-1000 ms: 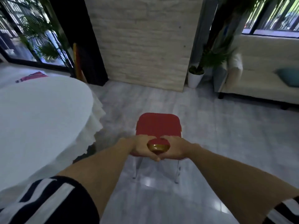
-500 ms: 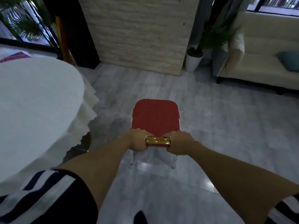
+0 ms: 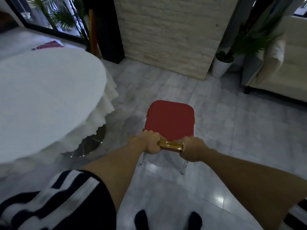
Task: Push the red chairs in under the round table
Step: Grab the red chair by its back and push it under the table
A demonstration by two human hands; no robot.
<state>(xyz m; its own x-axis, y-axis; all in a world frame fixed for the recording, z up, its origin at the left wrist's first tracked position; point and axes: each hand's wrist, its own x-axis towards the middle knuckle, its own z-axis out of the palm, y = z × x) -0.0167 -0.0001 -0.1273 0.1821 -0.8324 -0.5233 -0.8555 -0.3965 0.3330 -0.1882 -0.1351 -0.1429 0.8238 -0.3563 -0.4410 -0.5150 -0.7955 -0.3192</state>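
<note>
From the head view, the red padded chair with a gold metal top rail (image 3: 169,121) now stands square ahead of the person, where half a second ago it sat a little further forward and a second ago the hands met at the middle of the rail. The left hand (image 3: 150,143) has its grip closed round the left end of the rail, fingers curled over the top; the right hand (image 3: 191,149) has its grip closed round the right end, and a bare stretch of shiny gold rail shows between them. The seat cushion is rounded at its corners, with a dimpled weave, and thin silvery legs show below the hands. To the left of the left grip, and apart from the chair, stands the round table under a white scalloped cloth (image 3: 49,100), its polished metal base disc showing beneath the hem. The chair is not under it. The glossy grey marble-tile floor (image 3: 232,133) carries light reflections. Beyond the grips rises a pale rough brick wall (image 3: 166,34), with a white potted palm (image 3: 222,65) and a cream sofa (image 3: 285,72) off to the right.
</note>
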